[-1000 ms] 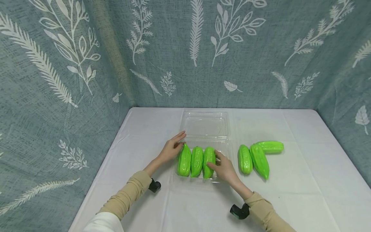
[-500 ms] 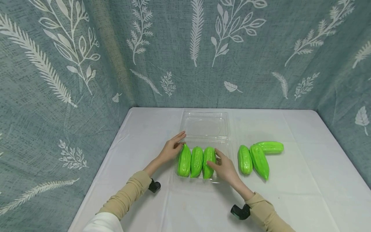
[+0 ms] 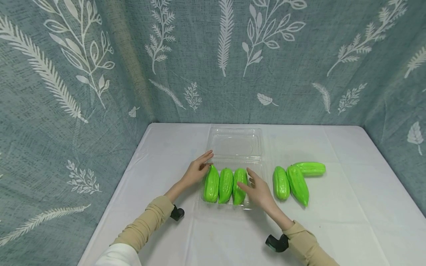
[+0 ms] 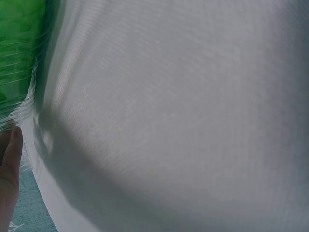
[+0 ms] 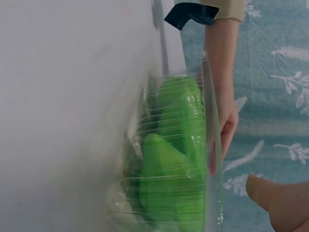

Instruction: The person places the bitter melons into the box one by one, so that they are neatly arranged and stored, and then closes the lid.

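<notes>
- Right, the fingers first: the left hand [image 3: 196, 173] has its fingers stretched out fairly straight, lying against the far left corner of the clear plastic tray [image 3: 257, 170], thumb beside the tip of the leftmost gourd [image 3: 212, 184]. Nothing is gripped there; the fingers look released.
- Over to the right hand [image 3: 257, 190]: fingers spread and loose, thumb touching the side of the rightmost gourd in the tray [image 3: 240, 181], the other fingers held over the tray's bare right part. No clench round anything.
- The right wrist view shows the green gourds [image 5: 178, 159] through the tray's clear wall, with the other hand at the far edge.
- The left wrist view is mostly white cloth, with a fingertip [image 4: 13, 145] against the clear plastic and a sliver of green gourd [image 4: 19, 53] behind it.
- Moving outward: three gourds lie side by side in the tray, the middle gourd [image 3: 226, 184] touching both neighbours, all pointing away from the person.
- The tray's lid [image 3: 236, 142] lies open flat behind it.
- To the right on the worktop [image 3: 346, 207], three loose gourds [image 3: 297, 183]: two side by side, the third lying crosswise at their far ends.
- Beige sleeves [image 3: 146, 225] on both arms, a black wrist mount [image 3: 276, 242] at each cuff.
- Around the worktop hangs a teal leaf-print curtain [image 3: 66, 92].
</notes>
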Tool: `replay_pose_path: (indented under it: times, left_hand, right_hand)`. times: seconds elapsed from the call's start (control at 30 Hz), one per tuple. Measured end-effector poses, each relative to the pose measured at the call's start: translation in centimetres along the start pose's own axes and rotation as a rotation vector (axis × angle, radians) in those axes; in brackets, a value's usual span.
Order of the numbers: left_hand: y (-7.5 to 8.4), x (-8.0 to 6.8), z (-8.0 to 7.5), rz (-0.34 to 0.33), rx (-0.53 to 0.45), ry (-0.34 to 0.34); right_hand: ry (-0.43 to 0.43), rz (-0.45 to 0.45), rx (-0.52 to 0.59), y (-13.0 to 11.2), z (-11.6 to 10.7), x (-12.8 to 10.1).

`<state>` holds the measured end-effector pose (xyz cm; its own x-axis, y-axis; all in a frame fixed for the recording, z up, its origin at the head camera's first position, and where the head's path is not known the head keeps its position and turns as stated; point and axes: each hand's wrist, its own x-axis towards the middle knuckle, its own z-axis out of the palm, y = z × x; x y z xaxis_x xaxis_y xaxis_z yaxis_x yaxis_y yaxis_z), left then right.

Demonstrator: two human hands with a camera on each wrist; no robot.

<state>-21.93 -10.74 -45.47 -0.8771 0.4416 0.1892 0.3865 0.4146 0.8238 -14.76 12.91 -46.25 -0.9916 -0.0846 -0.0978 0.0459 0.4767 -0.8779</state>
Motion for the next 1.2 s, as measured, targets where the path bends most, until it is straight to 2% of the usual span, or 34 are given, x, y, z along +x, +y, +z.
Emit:
replay_pose_path:
  times: [0.03,0.27,0.3,0.67,1.2]
  left_hand:
    - [-0.1,0.0,0.0,0.002,-0.003,0.003]
    - [-4.0,0.8,1.0,0.019,0.017,0.035]
    - [-4.2,0.8,1.0,0.019,0.02,0.033]
    - [-4.3,0.8,0.9,0.011,0.018,0.03]
    - [-3.8,0.7,0.9,0.013,-0.006,0.025]
  right_hand:
    - [0.001,-0.004,0.006,-0.1,-0.1,0.0]
    - [0.008,-0.046,0.041,-0.2,-0.5,0.0]
    - [0.009,-0.051,0.041,-0.2,-0.6,0.0]
    - [-0.027,-0.086,0.057,-0.3,-0.8,0.1]
    - [0.035,-0.108,0.038,-0.4,-2.9,-0.8]
